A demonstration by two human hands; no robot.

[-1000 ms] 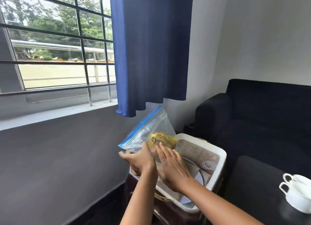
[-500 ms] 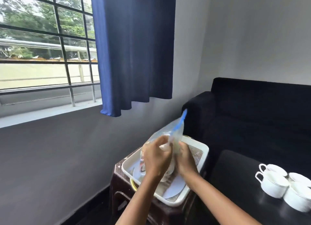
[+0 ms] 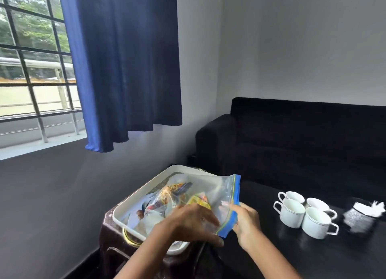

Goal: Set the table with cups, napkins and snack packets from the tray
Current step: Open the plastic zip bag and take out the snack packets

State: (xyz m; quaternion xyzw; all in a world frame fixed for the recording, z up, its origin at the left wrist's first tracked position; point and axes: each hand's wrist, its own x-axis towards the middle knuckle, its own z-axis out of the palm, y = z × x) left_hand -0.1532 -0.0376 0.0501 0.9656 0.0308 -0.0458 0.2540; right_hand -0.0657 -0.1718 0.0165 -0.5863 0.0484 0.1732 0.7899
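Note:
A clear zip bag (image 3: 221, 195) with a blue seal holds several snack packets, one of them yellow. It lies tilted over the white tray (image 3: 144, 190), which sits on a dark brown stool. My left hand (image 3: 188, 222) lies on top of the bag with its fingers spread toward the seal. My right hand (image 3: 247, 222) grips the bag's blue sealed edge over the black table's left edge. Several white cups (image 3: 292, 213) stand grouped on the black table (image 3: 271, 253). Pale napkins (image 3: 363, 215) lie to the right of the cups.
A dark sofa (image 3: 302, 136) stands behind the table along the grey wall. A blue curtain (image 3: 125, 65) hangs beside a barred window (image 3: 31, 69) at the left. The brown stool (image 3: 117, 241) sits between the wall and the table.
The bag, held upright and bunched in both hands before, now lies flatter with its blue seal turned toward the table. The view has swung right, showing more cups and the napkins.

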